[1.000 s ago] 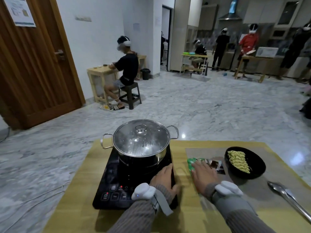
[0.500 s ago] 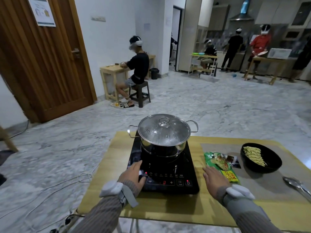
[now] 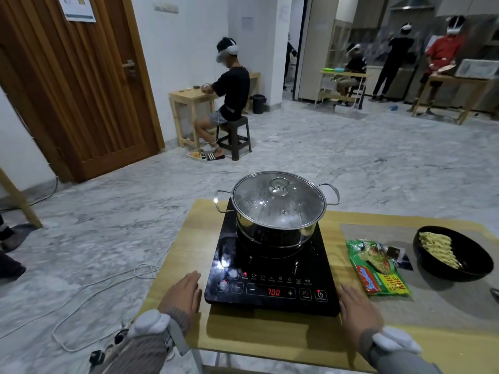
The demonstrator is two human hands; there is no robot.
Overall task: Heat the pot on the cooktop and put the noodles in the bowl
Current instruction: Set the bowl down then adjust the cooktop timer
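A steel pot [image 3: 278, 225] with a glass lid stands on the black induction cooktop [image 3: 270, 268], whose display reads 700 in red. A block of dry noodles [image 3: 438, 248] lies in the black bowl [image 3: 469, 265] at the right. The green noodle packet [image 3: 378, 268] lies flat between cooktop and bowl. My left hand [image 3: 183, 294] rests flat on the table just left of the cooktop's front corner, holding nothing. On the other side, my right hand [image 3: 356, 311] lies flat by the front right corner, fingers apart and empty.
The wooden table [image 3: 270, 336] carries a grey mat [image 3: 432, 306] under the bowl and packet. White cables [image 3: 102, 287] trail over the marble floor at the left. Several people sit or stand at other tables across the room. A wooden door [image 3: 81, 90] is far left.
My left hand came off the cooktop's control panel and now rests beside it on the table. My right hand drew back off the packet toward the cooktop's right corner. The view shifted left.
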